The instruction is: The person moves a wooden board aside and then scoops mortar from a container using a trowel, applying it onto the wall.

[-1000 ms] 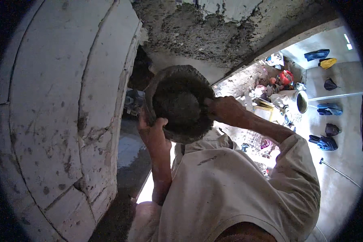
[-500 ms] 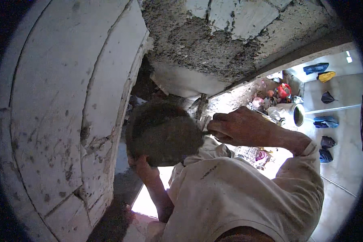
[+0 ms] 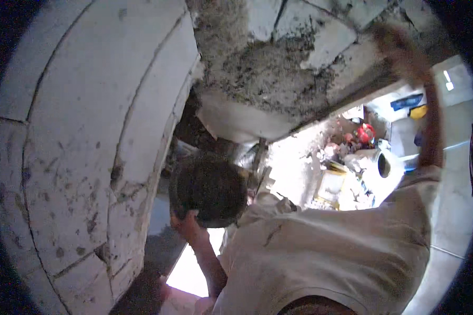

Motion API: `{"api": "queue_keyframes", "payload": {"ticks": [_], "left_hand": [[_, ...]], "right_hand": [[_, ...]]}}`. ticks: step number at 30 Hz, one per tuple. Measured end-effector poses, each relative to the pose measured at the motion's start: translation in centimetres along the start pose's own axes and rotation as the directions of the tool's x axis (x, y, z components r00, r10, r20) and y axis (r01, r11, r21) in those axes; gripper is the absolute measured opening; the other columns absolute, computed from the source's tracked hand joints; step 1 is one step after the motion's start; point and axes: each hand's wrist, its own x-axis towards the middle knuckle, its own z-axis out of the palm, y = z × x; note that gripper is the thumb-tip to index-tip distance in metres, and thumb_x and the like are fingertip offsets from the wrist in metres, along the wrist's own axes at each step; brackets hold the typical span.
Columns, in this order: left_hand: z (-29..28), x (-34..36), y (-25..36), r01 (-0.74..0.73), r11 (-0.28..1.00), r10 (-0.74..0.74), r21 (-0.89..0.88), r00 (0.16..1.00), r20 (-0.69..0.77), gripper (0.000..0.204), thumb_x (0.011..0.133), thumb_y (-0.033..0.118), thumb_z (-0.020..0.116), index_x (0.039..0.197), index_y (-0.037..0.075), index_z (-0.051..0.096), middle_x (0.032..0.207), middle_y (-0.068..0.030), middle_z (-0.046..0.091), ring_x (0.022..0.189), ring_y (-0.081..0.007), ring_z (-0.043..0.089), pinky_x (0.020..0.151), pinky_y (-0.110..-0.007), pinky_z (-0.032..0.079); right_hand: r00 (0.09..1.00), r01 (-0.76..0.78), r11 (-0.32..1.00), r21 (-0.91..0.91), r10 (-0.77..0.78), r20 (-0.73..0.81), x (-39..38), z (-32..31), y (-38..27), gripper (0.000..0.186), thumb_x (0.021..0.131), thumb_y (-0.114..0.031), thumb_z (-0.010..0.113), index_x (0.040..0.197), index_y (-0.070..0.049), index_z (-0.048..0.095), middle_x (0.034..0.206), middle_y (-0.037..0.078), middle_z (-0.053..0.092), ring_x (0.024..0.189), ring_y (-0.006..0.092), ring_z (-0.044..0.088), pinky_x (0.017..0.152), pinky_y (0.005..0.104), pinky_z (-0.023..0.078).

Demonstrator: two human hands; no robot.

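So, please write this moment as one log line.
left hand: holds mortar pan | right hand: raised at block wall, blurred

a building site inside an unfinished masonry structure: a wall of large pale blocks (image 3: pixel 84 147) with open joints at left, rough grey mortar (image 3: pixel 268 73) smeared over blockwork overhead, a bare concrete floor (image 3: pixel 457 210) below at right, and a clutter of coloured containers and rubbish (image 3: pixel 352 142) heaped near a pale bucket (image 3: pixel 381 168).
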Motion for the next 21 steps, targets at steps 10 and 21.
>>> {"api": "queue_keyframes", "payload": {"ticks": [10,21], "left_hand": [[7.7,-0.4,3.2,0.071,0.997,-0.066,-0.007,0.953,0.296,0.066,0.065,-0.009,0.055,0.131,0.002,0.054,0.119,-0.0119,0.059,0.106,-0.0277,0.058,0.095,-0.04,0.047],[15.2,-4.6,7.9,-0.083,0.993,0.028,0.078,0.842,0.539,0.07,0.064,-0.012,0.051,0.134,-0.002,0.05,0.128,-0.016,0.057,0.12,-0.0293,0.055,0.101,-0.041,0.045]], "right_hand": [[0.969,0.027,0.936,0.35,-0.111,0.223,-5.9,-3.3,-21.6,0.017,0.086,-0.023,0.062,0.096,-0.01,0.063,0.083,0.013,0.064,0.083,0.0304,0.067,0.071,0.044,0.054],[0.959,-0.027,0.946,0.323,-0.067,0.274,-8.0,10.0,-34.9,0.028,0.083,-0.014,0.059,0.108,-0.003,0.055,0.091,0.014,0.062,0.077,0.0274,0.067,0.067,0.0397,0.054]]}}
